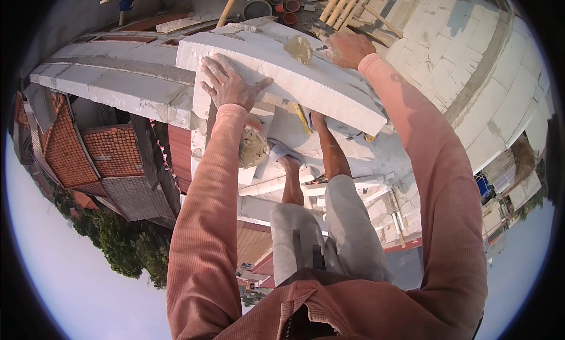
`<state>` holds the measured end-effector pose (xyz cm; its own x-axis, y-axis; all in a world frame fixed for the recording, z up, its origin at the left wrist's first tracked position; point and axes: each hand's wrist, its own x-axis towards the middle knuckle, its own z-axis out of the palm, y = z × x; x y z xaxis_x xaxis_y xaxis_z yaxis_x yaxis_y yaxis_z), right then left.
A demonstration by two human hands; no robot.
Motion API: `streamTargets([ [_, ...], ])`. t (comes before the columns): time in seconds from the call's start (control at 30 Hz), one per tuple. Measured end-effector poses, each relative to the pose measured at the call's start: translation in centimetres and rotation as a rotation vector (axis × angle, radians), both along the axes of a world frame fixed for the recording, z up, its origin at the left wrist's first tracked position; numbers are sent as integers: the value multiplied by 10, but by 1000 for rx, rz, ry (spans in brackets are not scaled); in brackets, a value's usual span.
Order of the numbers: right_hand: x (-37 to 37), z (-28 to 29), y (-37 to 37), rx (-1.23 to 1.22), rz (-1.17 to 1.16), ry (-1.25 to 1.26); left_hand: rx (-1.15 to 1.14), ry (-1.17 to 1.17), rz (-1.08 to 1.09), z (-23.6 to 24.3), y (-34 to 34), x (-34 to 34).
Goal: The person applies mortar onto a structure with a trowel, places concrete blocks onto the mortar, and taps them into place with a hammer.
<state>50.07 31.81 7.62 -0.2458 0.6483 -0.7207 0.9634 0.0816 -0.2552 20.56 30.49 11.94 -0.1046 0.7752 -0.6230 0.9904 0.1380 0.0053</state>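
A long white block [294, 84] lies across the top of the wall in front of me, its near face toward my legs. My left hand [231, 86] rests on this face at the left end, fingers spread and dusty with white powder. Beyond the block's right part, my right hand [348, 49] is closed round the handle of what looks like a trowel [299, 49], its blade coated with grey mortar and over the block's top. Below my left hand stands a bucket [254, 147] with mortar in it, partly behind my sleeve. A yellow strip-like tool [303, 119] lies by my foot.
The white block wall [112, 92] runs off to the left, above tiled roofs [112, 146] far below. Wooden poles [347, 5] and several buckets [257, 9] sit beyond the wall. Loose block pieces [276, 184] lie around my slippered feet [285, 152]. A white wall [447, 63] spreads at right.
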Motion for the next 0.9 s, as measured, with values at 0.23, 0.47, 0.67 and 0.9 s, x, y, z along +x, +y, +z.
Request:
streamTargets([
  [0.23, -79, -30, 69, 116, 1, 109, -36, 21, -16, 5, 1, 7],
  [0.47, -120, -37, 116, 239, 27, 205, 17, -1, -7, 0, -2, 2],
  [0.67, -117, -66, 112, 239, -36, 251, 16, -17, -4, -1, -4, 2],
  [0.9, -134, -71, 143, 327, 29, 316, 15, -44, 10, 7, -1, 9],
])
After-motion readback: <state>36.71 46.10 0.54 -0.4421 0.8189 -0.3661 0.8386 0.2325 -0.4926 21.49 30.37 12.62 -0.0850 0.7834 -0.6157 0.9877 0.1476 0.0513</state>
